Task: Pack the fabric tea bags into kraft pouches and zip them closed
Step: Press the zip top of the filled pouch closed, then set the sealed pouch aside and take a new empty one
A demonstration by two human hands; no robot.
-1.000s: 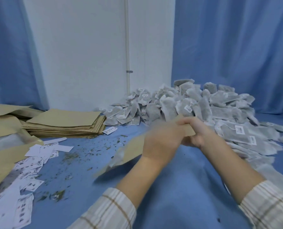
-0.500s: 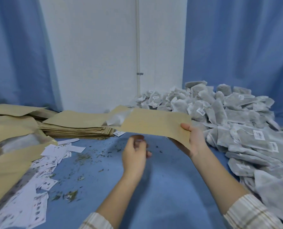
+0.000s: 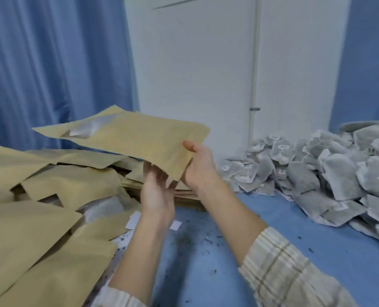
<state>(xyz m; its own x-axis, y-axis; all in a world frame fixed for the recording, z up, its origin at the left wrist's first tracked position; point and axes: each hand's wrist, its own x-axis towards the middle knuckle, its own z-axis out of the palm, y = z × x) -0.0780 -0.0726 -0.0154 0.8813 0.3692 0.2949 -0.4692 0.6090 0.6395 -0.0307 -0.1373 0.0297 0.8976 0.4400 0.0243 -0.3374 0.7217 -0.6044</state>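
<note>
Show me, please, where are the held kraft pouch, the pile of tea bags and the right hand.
held kraft pouch (image 3: 140, 138): head view, middle of its brown face.
pile of tea bags (image 3: 330, 171): head view, one grey bag.
right hand (image 3: 200, 166): head view, palm side below the thumb.

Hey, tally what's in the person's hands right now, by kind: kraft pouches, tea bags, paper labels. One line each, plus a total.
Kraft pouches in hand: 1, the pouch, right hand pinching its edge, left hand beneath.
Tea bags in hand: 0; they sit in the heap.
Paper labels in hand: 0.
Total: 1

The kraft pouch (image 3: 131, 138) hid the left hand's (image 3: 157, 191) fingertips beneath the grip; right of it, the tea-bag heap (image 3: 330, 173) ran past the frame edge.
</note>
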